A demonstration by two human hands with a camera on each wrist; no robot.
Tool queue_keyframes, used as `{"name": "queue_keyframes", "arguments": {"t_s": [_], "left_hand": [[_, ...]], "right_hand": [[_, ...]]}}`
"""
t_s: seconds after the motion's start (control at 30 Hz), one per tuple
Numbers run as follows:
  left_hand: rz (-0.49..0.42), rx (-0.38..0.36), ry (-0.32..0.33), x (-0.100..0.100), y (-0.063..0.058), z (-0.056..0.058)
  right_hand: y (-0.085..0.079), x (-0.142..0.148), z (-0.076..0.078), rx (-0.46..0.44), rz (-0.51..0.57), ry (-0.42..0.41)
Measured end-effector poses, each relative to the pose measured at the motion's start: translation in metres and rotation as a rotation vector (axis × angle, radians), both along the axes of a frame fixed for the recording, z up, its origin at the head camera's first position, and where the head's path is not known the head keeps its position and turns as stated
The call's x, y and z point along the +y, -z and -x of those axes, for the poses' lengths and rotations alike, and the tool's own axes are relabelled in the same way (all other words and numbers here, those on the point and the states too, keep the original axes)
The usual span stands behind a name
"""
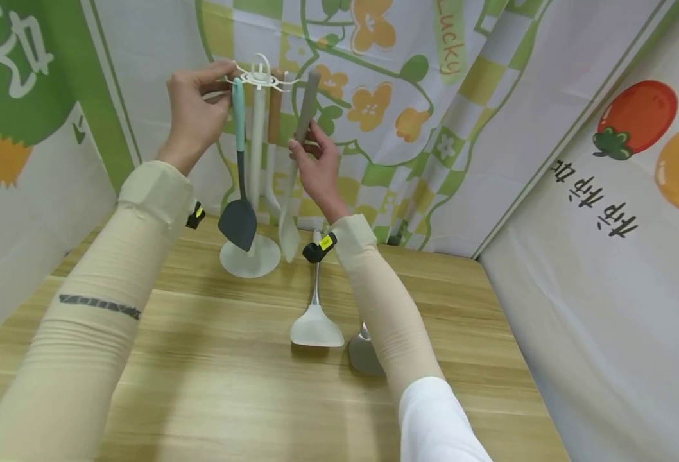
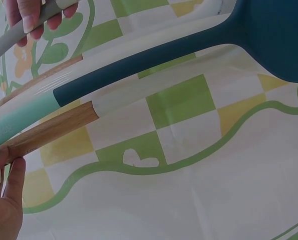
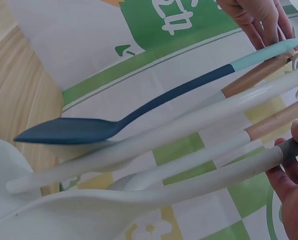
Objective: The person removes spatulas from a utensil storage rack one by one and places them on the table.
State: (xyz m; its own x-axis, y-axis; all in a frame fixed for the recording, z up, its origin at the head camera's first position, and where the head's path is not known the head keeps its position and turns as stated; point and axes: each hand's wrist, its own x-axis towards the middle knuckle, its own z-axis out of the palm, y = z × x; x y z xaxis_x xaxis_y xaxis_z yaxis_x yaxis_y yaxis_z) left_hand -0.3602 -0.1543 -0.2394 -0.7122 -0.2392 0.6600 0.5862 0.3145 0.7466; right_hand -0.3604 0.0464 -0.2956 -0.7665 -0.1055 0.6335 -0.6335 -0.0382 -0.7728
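Note:
My right hand (image 1: 319,163) pinches a white spoon (image 1: 289,234) by its grey handle, bowl downward, just right of the white utensil stand (image 1: 256,147). At the stand's hooked top, my left hand (image 1: 197,109) pinches the handle end of a wooden-handled utensil (image 2: 53,130); its pale head is mostly hidden in the right wrist view. In front hangs a dark blue turner (image 1: 239,221) with a mint handle, close beside the left fingers. Another wooden-handled utensil (image 1: 274,115) with a white shaft hangs between the pole and the spoon.
A pale-headed turner (image 1: 316,327) with a metal shaft lies on the wooden table (image 1: 230,385). Beside it a greyish utensil head (image 1: 365,353) is partly covered by the right forearm. Behind the stand hangs a patterned curtain (image 1: 368,160).

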Motion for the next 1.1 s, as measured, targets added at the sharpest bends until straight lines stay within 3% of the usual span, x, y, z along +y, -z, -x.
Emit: {"name": "queue_keyframes", "arguments": {"t_s": [0.43,1.1], "left_hand": [[-0.006,-0.009,-0.003,0.003,-0.001,0.000],[-0.038,-0.038,0.010,0.002,-0.002,0.000]], "right_hand": [[0.004,0.022,0.000,-0.022,0.016,0.089],[0.016,0.063,0.002,0.035,-0.007,0.106]]}}
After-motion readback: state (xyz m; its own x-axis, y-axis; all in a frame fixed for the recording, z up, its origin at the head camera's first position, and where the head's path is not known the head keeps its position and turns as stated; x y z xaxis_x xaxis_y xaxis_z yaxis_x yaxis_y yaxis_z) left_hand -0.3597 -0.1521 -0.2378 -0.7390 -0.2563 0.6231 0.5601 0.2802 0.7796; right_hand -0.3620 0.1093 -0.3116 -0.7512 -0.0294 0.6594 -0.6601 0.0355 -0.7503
